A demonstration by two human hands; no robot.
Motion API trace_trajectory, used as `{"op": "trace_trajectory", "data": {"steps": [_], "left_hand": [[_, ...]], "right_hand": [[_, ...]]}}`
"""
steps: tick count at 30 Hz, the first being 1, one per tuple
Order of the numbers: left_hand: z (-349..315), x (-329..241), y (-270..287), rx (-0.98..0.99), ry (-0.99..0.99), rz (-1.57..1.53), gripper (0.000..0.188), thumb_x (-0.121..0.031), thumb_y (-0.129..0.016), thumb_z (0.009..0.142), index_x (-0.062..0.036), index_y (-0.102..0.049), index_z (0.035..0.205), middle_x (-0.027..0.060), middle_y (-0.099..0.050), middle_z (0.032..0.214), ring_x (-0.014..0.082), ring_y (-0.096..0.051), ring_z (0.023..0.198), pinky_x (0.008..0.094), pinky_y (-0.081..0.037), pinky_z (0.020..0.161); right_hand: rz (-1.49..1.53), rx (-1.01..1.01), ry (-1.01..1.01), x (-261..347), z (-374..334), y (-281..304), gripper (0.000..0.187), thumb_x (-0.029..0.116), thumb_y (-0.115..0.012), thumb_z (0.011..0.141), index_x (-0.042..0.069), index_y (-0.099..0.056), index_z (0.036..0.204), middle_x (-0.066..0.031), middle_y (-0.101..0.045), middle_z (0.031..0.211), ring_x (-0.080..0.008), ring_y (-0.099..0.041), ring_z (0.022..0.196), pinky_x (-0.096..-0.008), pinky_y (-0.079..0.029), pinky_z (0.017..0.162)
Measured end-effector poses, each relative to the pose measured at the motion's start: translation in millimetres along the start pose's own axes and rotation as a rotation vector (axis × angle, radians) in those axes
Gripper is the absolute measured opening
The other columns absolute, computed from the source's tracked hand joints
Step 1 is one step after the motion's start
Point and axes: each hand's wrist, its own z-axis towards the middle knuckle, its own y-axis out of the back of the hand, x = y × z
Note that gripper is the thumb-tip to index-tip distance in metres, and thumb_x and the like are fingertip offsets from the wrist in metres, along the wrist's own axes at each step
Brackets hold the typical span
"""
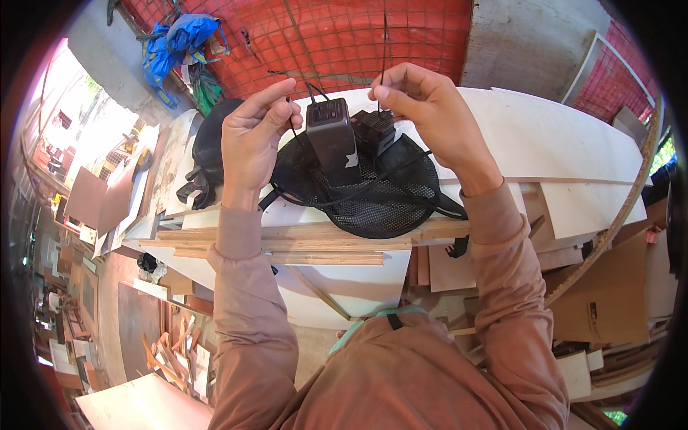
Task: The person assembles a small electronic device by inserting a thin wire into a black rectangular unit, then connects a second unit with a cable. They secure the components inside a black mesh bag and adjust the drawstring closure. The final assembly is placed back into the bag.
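Note:
My left hand [251, 140] is pinched around the end of a thin black cable [295, 136], its fingertips just left of a tall black box [331, 143]. A cord loops out of the top of that box. On the other side, my right hand [437, 118] pinches a thin black cord [385, 50] that runs straight up past the fingertips. Below those fingers sits a smaller black block [375, 129] with a ridged top. Box and block both rest on a black mesh bag [387, 204], with more black cable lying across it.
The bag lies on white boards [559, 136] with plywood strips [322, 236] along the near edge. A black rounded item [215, 140] stands left. Behind are a red mesh-covered wall [344, 43] and hanging blue bags [175, 46]. Wood offcuts [175, 362] lie lower left.

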Motion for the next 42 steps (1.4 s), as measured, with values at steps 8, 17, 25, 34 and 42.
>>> {"op": "trace_trajectory", "data": {"steps": [8, 17, 25, 34, 42], "left_hand": [[6, -3, -9, -0.048, -0.018, 0.15, 0.02, -0.006, -0.081, 0.098, 0.0045, -0.076, 0.113, 0.011, -0.078, 0.1, 0.0169, -0.072, 0.091, 0.0313, -0.058, 0.083], [6, -5, -16, -0.025, -0.045, 0.29, 0.019, -0.002, -0.08, 0.097, 0.0028, -0.076, 0.115, 0.0082, -0.078, 0.101, 0.0131, -0.071, 0.09, 0.0273, -0.055, 0.083], [-4, -17, -33, -0.101, -0.171, 0.509, 0.022, 0.007, -0.081, 0.092, 0.008, -0.075, 0.113, 0.0126, -0.079, 0.101, 0.0164, -0.076, 0.096, 0.029, -0.061, 0.09], [4, -18, -29, -0.094, -0.233, 0.472, 0.021, 0.008, -0.08, 0.093, 0.0084, -0.074, 0.114, 0.0134, -0.079, 0.101, 0.0166, -0.077, 0.095, 0.0292, -0.061, 0.088], [6, -12, -19, -0.111, -0.126, 0.364, 0.02, 0.003, -0.083, 0.093, 0.0057, -0.076, 0.112, 0.0117, -0.079, 0.101, 0.0164, -0.076, 0.094, 0.0292, -0.061, 0.086]], "right_hand": [[0.296, 0.066, -0.009, 17, 13, -8, 0.019, 0.019, -0.061, 0.113, 0.002, -0.07, 0.116, -0.0041, -0.069, 0.103, -0.015, -0.067, 0.097, -0.0364, -0.058, 0.096], [0.636, -0.082, -0.107, 0, 21, 2, 0.018, 0.02, -0.056, 0.115, 0.007, -0.067, 0.12, -0.0009, -0.064, 0.102, -0.0129, -0.063, 0.096, -0.0353, -0.058, 0.093], [0.184, 0.048, -0.018, -9, 27, 13, 0.022, 0.021, -0.059, 0.114, 0.004, -0.072, 0.122, 0.0013, -0.063, 0.098, -0.009, -0.057, 0.088, -0.0265, -0.052, 0.084], [-0.015, 0.198, 0.074, 9, 21, 9, 0.022, 0.018, -0.066, 0.11, 0.001, -0.075, 0.119, 0.0006, -0.07, 0.097, -0.0078, -0.061, 0.081, -0.0275, -0.056, 0.077], [-0.313, 0.086, 0.272, 19, 14, -14, 0.016, 0.015, -0.078, 0.1, 0.003, -0.082, 0.11, -0.0063, -0.079, 0.095, -0.0122, -0.07, 0.082, -0.0292, -0.055, 0.075]]}}
